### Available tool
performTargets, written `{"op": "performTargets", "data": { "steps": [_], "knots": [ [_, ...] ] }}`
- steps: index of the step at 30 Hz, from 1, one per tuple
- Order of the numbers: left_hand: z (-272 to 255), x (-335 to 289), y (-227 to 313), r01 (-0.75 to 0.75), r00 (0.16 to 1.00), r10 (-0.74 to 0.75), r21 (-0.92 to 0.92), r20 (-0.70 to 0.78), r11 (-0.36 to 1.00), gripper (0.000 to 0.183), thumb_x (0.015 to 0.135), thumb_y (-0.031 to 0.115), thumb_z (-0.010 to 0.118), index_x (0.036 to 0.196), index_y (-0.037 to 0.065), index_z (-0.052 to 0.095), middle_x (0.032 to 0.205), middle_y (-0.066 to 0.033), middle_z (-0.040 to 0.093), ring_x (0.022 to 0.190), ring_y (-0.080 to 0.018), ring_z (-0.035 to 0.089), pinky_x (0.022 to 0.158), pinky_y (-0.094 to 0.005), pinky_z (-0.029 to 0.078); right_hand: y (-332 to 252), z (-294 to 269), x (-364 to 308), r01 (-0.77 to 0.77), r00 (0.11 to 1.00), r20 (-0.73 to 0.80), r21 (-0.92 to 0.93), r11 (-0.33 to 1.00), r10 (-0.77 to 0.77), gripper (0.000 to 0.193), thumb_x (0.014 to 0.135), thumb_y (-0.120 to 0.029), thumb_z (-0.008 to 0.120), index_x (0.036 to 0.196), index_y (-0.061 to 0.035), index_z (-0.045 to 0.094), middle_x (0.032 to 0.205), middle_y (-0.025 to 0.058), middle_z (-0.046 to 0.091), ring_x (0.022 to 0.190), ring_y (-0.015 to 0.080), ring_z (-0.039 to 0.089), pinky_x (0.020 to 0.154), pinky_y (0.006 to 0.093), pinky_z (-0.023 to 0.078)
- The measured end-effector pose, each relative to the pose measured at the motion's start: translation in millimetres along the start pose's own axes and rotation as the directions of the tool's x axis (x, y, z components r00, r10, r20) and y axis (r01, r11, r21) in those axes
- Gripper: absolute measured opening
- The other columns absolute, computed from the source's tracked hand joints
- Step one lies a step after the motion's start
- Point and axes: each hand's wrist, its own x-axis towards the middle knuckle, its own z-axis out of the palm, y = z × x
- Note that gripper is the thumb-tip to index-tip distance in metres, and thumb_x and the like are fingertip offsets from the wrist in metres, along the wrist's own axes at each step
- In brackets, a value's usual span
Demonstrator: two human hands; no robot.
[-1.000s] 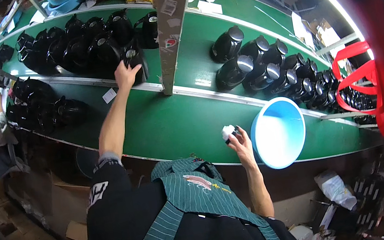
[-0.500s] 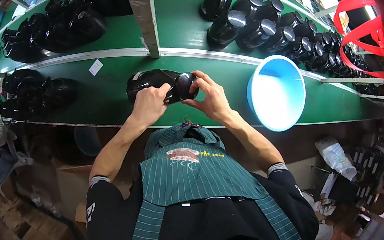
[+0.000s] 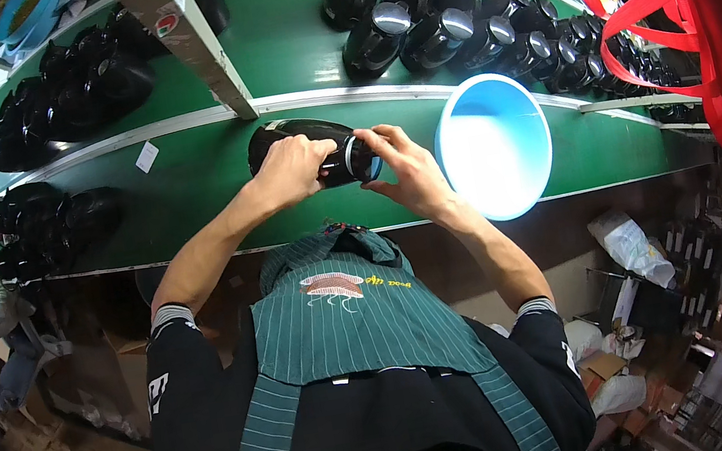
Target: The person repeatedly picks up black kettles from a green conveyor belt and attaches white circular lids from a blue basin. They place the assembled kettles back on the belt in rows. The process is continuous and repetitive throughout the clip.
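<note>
A glossy black jug lies on its side over the green bench in front of me, its lidded end toward the right. My left hand is closed around its middle, at the handle side. At the jug's right end, my right hand grips the black lid between thumb and fingers. A pale ring shows between the lid and the body. Whether the lid is loose, I cannot tell.
A light blue basin stands right of my right hand. Several black jugs stand upright at the back right, and more lie at the left. A metal post rises from the bench divider. A red strap bag hangs at the right.
The jug has turned in my hands, so the lid's round top no longer faces me and its edge shows. My right hand has shifted its grip on the lid. The whole view has swung slightly.
</note>
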Motion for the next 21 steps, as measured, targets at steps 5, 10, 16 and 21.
{"op": "performTargets", "data": {
  "steps": [5, 10, 16, 21],
  "knots": [
    [-19, 32, -4, -0.061, 0.977, 0.07, -0.05, 0.202, 0.997, 0.03, 0.065, 0.011, 0.082, 0.092, 0.005, 0.068, 0.078, -0.0184, 0.071, 0.082, -0.0388, 0.071, 0.076, -0.0479, 0.057, 35, 2, -9, 0.347, 0.932, 0.009, -0.308, 0.886, -0.362, 0.086, 0.07, -0.004, 0.084, 0.15, -0.0163, 0.054, 0.147, 0.0236, 0.052, 0.13, 0.042, 0.059, 0.101, 0.0455, 0.059],
    [2, 37, 1, -0.095, 0.995, 0.094, 0.016, 0.034, 0.995, 0.029, 0.068, 0.011, 0.083, 0.092, 0.006, 0.067, 0.077, -0.0197, 0.07, 0.079, -0.0411, 0.071, 0.072, -0.0494, 0.056, 17, -7, -6, -0.144, 0.983, -0.095, 0.154, 0.977, 0.16, 0.074, 0.078, -0.026, 0.091, 0.142, -0.0032, 0.061, 0.115, 0.0251, 0.071, 0.101, 0.0313, 0.076, 0.083, 0.0372, 0.064],
    [25, 40, 1, -0.107, 0.993, 0.11, 0.07, -0.032, 0.992, 0.027, 0.073, 0.009, 0.081, 0.095, 0.008, 0.065, 0.075, -0.0201, 0.07, 0.078, -0.0418, 0.072, 0.068, -0.0521, 0.056, 97, 15, 0, -0.88, 0.425, 0.669, 0.463, 0.105, 0.609, 0.1, 0.098, -0.085, 0.029, 0.073, 0.003, 0.07, 0.067, 0.0146, 0.073, 0.06, 0.0178, 0.071, 0.06, 0.0337, 0.056],
    [35, 43, -1, -0.084, 0.992, 0.089, 0.058, -0.094, 0.995, 0.029, 0.074, 0.008, 0.08, 0.099, 0.008, 0.064, 0.077, -0.0204, 0.071, 0.079, -0.0421, 0.073, 0.068, -0.0524, 0.056, 79, 13, -36, -0.481, 0.865, -0.081, 0.149, 0.864, 0.495, 0.092, 0.101, -0.069, 0.054, 0.159, 0.0011, 0.039, 0.117, 0.0267, 0.072, 0.108, 0.0284, 0.074, 0.09, 0.0374, 0.057]
  ]
}}
